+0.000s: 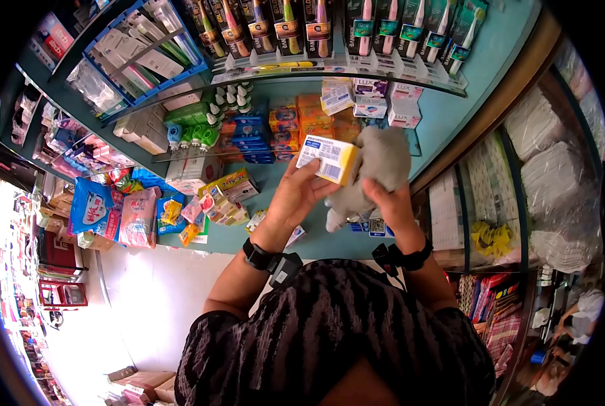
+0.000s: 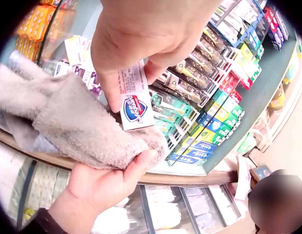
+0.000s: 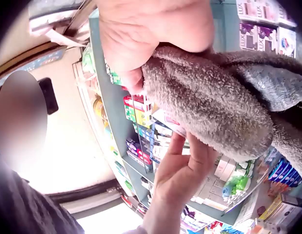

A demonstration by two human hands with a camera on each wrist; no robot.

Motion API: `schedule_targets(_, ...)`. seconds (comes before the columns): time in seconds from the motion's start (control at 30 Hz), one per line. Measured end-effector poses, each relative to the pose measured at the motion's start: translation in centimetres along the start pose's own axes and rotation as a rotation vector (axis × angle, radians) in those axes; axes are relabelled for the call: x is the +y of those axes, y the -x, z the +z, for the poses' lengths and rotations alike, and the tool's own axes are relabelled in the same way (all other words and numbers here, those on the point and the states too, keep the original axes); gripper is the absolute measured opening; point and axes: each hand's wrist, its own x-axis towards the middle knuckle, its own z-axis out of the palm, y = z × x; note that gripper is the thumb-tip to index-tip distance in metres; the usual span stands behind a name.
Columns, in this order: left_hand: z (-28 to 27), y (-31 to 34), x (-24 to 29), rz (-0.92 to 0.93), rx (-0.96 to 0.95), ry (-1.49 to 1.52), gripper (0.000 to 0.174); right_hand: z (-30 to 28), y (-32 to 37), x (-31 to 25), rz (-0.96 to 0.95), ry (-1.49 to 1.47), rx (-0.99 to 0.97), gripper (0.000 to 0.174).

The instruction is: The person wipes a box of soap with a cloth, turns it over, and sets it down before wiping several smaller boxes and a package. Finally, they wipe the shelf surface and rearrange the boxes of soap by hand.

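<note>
A small white, blue and yellow soap box (image 1: 329,160) is pinched in the fingers of my left hand (image 1: 295,194). My right hand (image 1: 393,211) grips a bunched grey cloth (image 1: 385,159) just right of the box. In the left wrist view the box (image 2: 135,100) shows its logo end, held from above by the left hand (image 2: 146,39), and the cloth (image 2: 87,122) lies against it. The right wrist view has the cloth (image 3: 204,97) covering most of the box, with the right hand (image 3: 155,34) over the cloth's end.
Toothbrush packs (image 1: 289,30) hang above a glass shelf (image 1: 343,71). Soap boxes (image 1: 404,105) and orange packs (image 1: 314,115) stand behind the hands. Bagged goods (image 1: 136,210) and a yellow box (image 1: 238,184) lie on the counter to the left. A partitioned case (image 1: 444,210) is on the right.
</note>
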Motion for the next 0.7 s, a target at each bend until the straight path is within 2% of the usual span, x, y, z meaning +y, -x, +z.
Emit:
schedule_targets(0.1, 1.0, 0.5, -0.7, 0.012, -0.004, 0.038, 0.036, 0.3, 0.2, 0.1, -0.046, 0.236, -0.164, 0.047)
schedule_targets(0.33, 0.4, 1.1, -1.6, -0.109, 0.062, -0.067, 0.03, 0.3, -0.5, 0.7, -0.009, 0.125, 0.089, 0.029)
schedule_targets(0.43, -0.1, 1.3, -2.4, -0.042, 0.118, -0.284, 0.037, -0.1, -0.9, 1.2, 0.058, 0.052, 0.163, 0.027)
schedule_targets(0.53, -0.1, 2.0, -2.5, 0.018, 0.099, -0.319, 0.054, -0.2, -0.8, 1.9, 0.102, 0.001, 0.165, 0.029)
schedule_targets(0.63, -1.0, 2.3, -2.0, 0.122, -0.063, -0.809, 0.069, -0.2, -0.8, 2.5, 0.177, -0.054, 0.171, 0.029)
schedule_targets(0.67, -1.8, 2.2, -2.2, 0.183, -0.074, -0.88, 0.075, -0.2, -0.7, 2.8, 0.207, -0.067, 0.17, 0.03)
schedule_targets(0.7, -2.0, 2.2, -1.9, 0.143, -0.062, -0.849, 0.075, -0.1, -0.7, 3.0, 0.23, -0.099, 0.176, 0.03)
